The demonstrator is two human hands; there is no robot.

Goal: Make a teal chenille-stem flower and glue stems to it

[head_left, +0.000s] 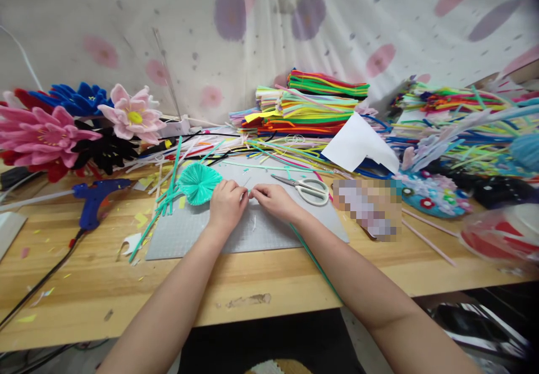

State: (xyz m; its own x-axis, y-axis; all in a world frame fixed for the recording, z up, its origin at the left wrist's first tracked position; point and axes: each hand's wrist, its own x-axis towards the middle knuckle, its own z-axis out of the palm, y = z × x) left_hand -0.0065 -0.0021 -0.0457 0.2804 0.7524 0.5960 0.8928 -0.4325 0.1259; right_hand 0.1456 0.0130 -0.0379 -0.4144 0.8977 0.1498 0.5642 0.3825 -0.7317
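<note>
At the middle of the desk (pixel 126 306), over a grey mat (pixel 261 238), we see two bare hands nearly meeting. The left hand's (pixel 228 205) grip is closed, thumb and fingertips together; the right hand's (pixel 273 200) grip is pinched likewise. Whether something thin sits between the fingertips is too small for us to tell. They are held close together, we judge, because fine handling asks for both sets of fingertips.

Just beside the left hand, on the mat, is a round, pleated green disc (pixel 199 184); its near edge goes behind the hand, so we cannot tell whether they touch. Loose green stems (pixel 170 194) lie crossed to its left. Scissors (pixel 300 184) lie beyond the right hand, probably placed for an easy reach. The mat perhaps guards the wood.

Farther left, a blue glue gun (pixel 95 197) rests on its side, its cord trailing towards us, with fuzzy flowers (pixel 132 114) massed behind it. Along the back, bundles of coloured stems (pixel 311 107) are stacked, likely to keep colours sorted. The pale wooden desk is littered with scraps. Behind everything hangs a white curtain (pixel 189 26) printed with pink and purple flowers.
</note>
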